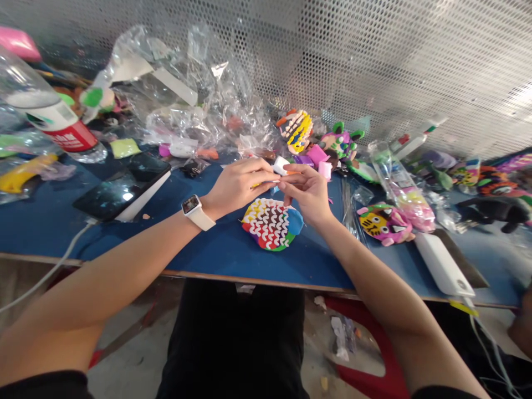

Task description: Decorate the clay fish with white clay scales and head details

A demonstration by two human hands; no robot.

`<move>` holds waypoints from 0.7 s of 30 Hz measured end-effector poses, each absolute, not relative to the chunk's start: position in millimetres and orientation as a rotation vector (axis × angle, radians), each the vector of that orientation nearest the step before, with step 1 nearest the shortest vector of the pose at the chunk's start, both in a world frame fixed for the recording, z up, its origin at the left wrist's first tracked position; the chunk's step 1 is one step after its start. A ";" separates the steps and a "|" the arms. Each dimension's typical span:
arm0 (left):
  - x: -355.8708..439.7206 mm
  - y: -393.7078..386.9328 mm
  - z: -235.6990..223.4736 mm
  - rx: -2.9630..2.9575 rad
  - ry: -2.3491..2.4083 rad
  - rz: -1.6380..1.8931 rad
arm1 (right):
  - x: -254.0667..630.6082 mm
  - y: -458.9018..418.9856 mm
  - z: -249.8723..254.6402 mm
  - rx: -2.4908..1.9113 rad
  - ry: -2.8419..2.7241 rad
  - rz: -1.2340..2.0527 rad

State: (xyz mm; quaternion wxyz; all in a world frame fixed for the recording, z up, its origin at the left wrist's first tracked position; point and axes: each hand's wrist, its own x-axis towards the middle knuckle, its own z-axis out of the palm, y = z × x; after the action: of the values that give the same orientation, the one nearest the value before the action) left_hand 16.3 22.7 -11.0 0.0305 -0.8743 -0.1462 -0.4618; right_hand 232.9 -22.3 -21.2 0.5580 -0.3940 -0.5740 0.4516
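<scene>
My left hand (239, 184) and my right hand (307, 191) meet above the blue table (199, 244), fingers pinched together round a small white and orange lump of clay (283, 167). A watch with a cream strap (197, 211) sits on my left wrist. Just below the hands lies a round clay figure (272, 223) with many coloured patches under a white scale pattern and a blue edge. What exactly each finger grips is partly hidden.
Crumpled clear plastic bags (195, 105) pile up behind. A phone (124, 188) lies at left near a bottle with a red label (54, 124). Other clay figures (384, 223) and a white power bank (443, 266) lie at right. A perforated metal screen (374, 61) backs the table.
</scene>
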 end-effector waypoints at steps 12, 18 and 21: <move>17.8 19.2 -9.2 -2.703 -0.532 -1.393 | 230.1 -23.2 -22.3 -0.905 -1.370 1.028; 18.4 18.7 -8.4 -2.695 -0.568 -1.390 | 228.8 -24.9 -20.6 -0.863 -1.323 1.072; 18.4 18.6 -8.4 -2.704 -0.544 -1.402 | 228.3 -25.6 -19.9 -0.846 -1.312 1.109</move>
State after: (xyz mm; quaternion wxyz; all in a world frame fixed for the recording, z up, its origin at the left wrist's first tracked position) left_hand 18.4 18.6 -8.4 0.0239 -0.8737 -0.1756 -0.4530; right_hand 228.3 -25.6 -19.9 0.5756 -0.3613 -0.5603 0.4735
